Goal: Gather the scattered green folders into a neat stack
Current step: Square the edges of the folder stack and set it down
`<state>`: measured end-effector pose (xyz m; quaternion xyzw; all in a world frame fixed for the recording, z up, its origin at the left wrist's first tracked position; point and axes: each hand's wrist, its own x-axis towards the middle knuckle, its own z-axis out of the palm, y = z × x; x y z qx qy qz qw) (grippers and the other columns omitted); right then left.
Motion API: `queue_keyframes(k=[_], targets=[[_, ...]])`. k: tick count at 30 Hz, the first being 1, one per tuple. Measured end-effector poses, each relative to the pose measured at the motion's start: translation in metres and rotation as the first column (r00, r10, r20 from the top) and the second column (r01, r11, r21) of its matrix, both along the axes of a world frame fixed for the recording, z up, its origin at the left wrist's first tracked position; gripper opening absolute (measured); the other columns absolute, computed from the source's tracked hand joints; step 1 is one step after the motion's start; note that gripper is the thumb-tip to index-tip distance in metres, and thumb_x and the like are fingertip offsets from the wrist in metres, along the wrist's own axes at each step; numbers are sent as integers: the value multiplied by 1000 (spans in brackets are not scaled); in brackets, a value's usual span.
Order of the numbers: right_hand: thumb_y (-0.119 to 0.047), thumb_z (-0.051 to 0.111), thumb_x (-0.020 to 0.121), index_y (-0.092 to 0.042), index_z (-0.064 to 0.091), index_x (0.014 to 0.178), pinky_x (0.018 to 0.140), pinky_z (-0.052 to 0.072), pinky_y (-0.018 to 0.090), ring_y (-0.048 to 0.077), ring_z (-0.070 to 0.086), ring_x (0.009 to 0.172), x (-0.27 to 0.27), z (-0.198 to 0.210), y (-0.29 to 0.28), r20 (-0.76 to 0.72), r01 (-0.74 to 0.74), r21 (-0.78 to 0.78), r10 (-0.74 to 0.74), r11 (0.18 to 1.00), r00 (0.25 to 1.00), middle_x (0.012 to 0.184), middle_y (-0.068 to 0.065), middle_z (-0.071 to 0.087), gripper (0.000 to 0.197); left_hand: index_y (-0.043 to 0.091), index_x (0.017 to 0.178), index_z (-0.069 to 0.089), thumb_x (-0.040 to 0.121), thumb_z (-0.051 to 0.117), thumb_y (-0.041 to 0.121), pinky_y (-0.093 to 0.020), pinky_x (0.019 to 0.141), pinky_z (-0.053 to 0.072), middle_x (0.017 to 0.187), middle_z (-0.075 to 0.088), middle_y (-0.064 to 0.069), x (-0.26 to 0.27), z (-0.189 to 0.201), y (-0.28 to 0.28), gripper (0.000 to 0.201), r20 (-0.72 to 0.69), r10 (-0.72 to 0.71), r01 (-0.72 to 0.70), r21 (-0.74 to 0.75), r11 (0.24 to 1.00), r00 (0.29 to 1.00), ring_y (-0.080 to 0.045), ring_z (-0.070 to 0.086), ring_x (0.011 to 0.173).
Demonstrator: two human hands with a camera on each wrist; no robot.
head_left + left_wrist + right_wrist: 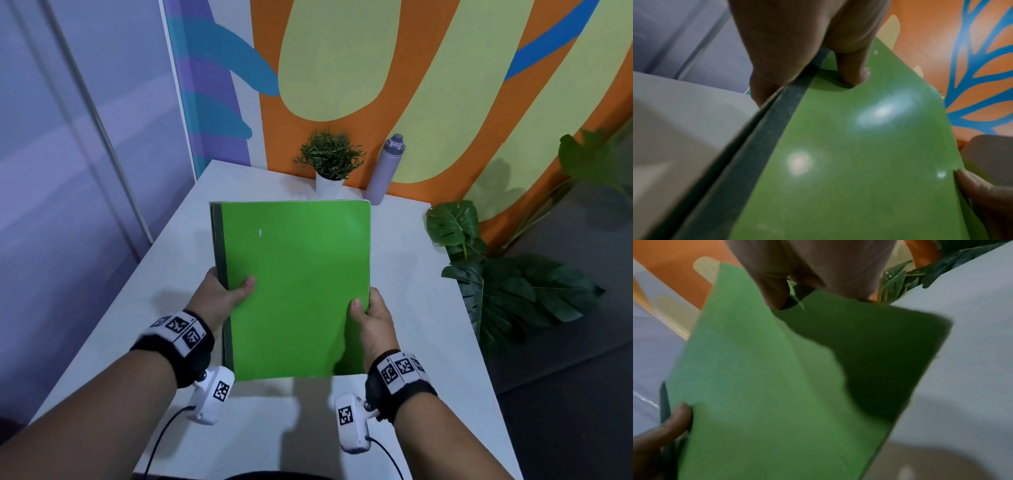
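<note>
Head view, item one: we record a stack of green folders (294, 287), the top cover bright green with darker spines showing along its left edge, held above the white worktop (404, 308) and tilted up toward the camera. Item two: our left hand (222, 291) grips the stack's left edge, thumb curled onto the top cover, the other fingers hidden beneath. Item three: our right hand (371, 317) grips the right edge lower down, thumb on the cover, the remaining fingers out of sight behind. Left wrist view: we note the left thumb pressed on the green cover (859, 146), a dark spine strip running beside it, and the right thumb at the far edge. Right wrist view: we note the cover (766, 386) pinched under the right thumb, partly in shadow. At the back of the worktop, against the orange and yellow wall, we list a small potted plant (329, 161) in a white pot and a lilac water bottle (385, 169) just beside it. Large-leaved plants (507, 284) stand off the worktop's right edge.
</note>
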<state>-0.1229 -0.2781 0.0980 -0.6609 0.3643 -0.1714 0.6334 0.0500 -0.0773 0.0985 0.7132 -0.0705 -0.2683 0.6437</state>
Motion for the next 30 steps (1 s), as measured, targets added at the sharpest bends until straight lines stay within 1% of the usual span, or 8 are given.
queue_keyframes(k=[5, 10, 12, 14, 19, 22, 25, 30], targets=[[-10, 47, 94, -23, 59, 102, 91, 43, 43, 32, 55, 114, 13, 15, -16, 9, 144, 64, -145, 987, 989, 113, 6, 64, 20, 18, 150, 14, 70, 66, 64, -51, 114, 26, 158, 23, -13, -16, -8, 3, 107, -231, 75, -37, 164, 986, 970, -35, 29, 141], [-18, 39, 99, -16, 20, 147, 108, 26, 48, 31, 24, 140, 33, 31, -23, -129, 186, 185, -164, 965, 978, 155, 7, 23, 51, 3, 138, 33, 79, 64, 37, -47, 106, 38, 145, 42, -20, -48, -20, -5, 75, -529, -108, 41, -136, 990, 842, -34, 46, 128], [-19, 38, 99, -17, 18, 148, 109, 24, 51, 32, 22, 141, 43, 20, -20, -175, 190, 239, -150, 952, 973, 156, 7, 19, 53, 5, 147, 18, 81, 68, 19, -54, 104, 43, 147, 32, -27, -53, -28, -13, 84, -575, -92, -57, -236, 970, 813, -39, 46, 129], [-27, 40, 96, -19, 23, 145, 109, 25, 55, 34, 27, 139, 52, 9, -9, -221, 205, 217, -157, 954, 963, 155, 8, 24, 53, 15, 148, 19, 70, 76, 11, -56, 96, 50, 142, 36, -32, -51, -39, -17, 97, -562, 7, -160, -224, 961, 827, -42, 52, 123], [-41, 36, 92, -20, 42, 129, 78, 52, 41, 28, 59, 106, 54, -31, -11, -270, -34, 95, 58, 995, 961, 125, 8, 57, 44, 10, 125, 45, 84, 60, -6, -48, 86, 56, 121, 55, -25, -26, -50, -8, 46, -450, 219, -308, -134, 942, 866, -36, 64, 102], [-50, 35, 76, -14, 50, 127, 93, 47, 44, 31, 56, 112, 38, -44, -18, -393, -174, -104, 120, 979, 912, 125, 14, 58, 65, 5, 119, 43, 88, 56, -6, -40, 82, 56, 109, 56, -22, -6, -52, 1, 36, -407, 325, -375, -47, 926, 854, -28, 64, 92], [-32, 44, 86, -9, 55, 124, 90, 45, 32, 29, 57, 110, 24, -61, -26, -517, -275, -131, 171, 952, 839, 121, 14, 60, 46, -1, 123, 42, 87, 55, -8, -34, 74, 60, 112, 61, -20, 28, -60, 4, 39, -414, 386, -415, 21, 909, 824, -28, 69, 93], [-16, 46, 92, -12, 57, 123, 85, 39, 21, 20, 57, 103, 17, -84, -31, -586, -373, -119, 238, 920, 775, 124, 12, 59, 33, -5, 126, 48, 94, 44, -6, -39, 91, 52, 119, 59, -25, 78, -63, -20, 32, -386, 439, -474, 3, 880, 812, -34, 57, 104]])
